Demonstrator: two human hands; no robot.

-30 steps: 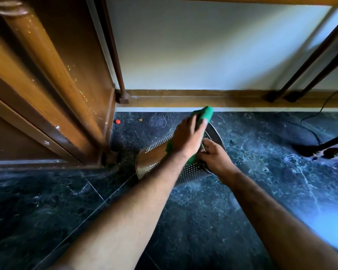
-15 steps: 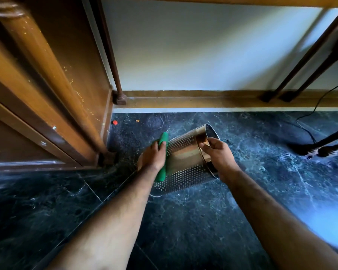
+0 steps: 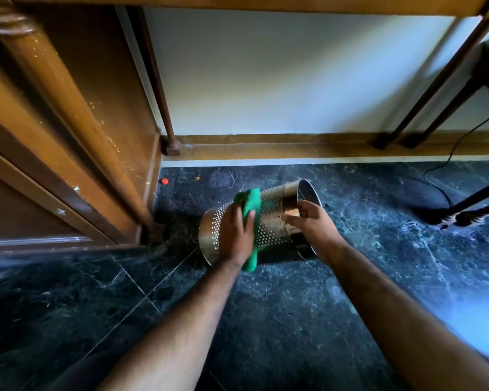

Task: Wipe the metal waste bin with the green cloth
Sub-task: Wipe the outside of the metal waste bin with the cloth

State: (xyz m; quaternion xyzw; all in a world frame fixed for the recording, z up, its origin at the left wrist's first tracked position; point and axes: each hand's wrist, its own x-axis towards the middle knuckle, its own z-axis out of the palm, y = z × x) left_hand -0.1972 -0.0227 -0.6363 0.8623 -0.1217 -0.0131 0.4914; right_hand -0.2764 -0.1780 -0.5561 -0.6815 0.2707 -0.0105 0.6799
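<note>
Your left hand (image 3: pixel 236 235) lies flat across the perforated side of the metal waste bin (image 3: pixel 268 221), fingers (image 3: pixel 249 220) held together and pressing the green cloth (image 3: pixel 250 206) against the metal. The cloth pokes out above your fingertips and a strip of it hangs down past the heel of your palm, near your wrist.

The bin is tipped on its side on the dark marble floor (image 3: pixel 294 320), its open mouth pointing away to the right and its closed base toward the lower left, just left of your left-hand fingers.

Your right hand (image 3: pixel 312 225) is at the mouth end: the fingers are curled round the rim, thumb lying on the smooth band outside, gripping the bin. Whether the fingertips reach inside, you cannot tell; the hand hides them.

Between your two sets of fingers runs the band of punched holes. Beyond the left fingers, toward the wall, a small red speck (image 3: pixel 164 180) sits on the floor beside the wooden door frame (image 3: pixel 76 131). Well to the right of your right fingers a black cable (image 3: pixel 438 184) trails across the floor by dark furniture legs (image 3: pixel 424 103).
</note>
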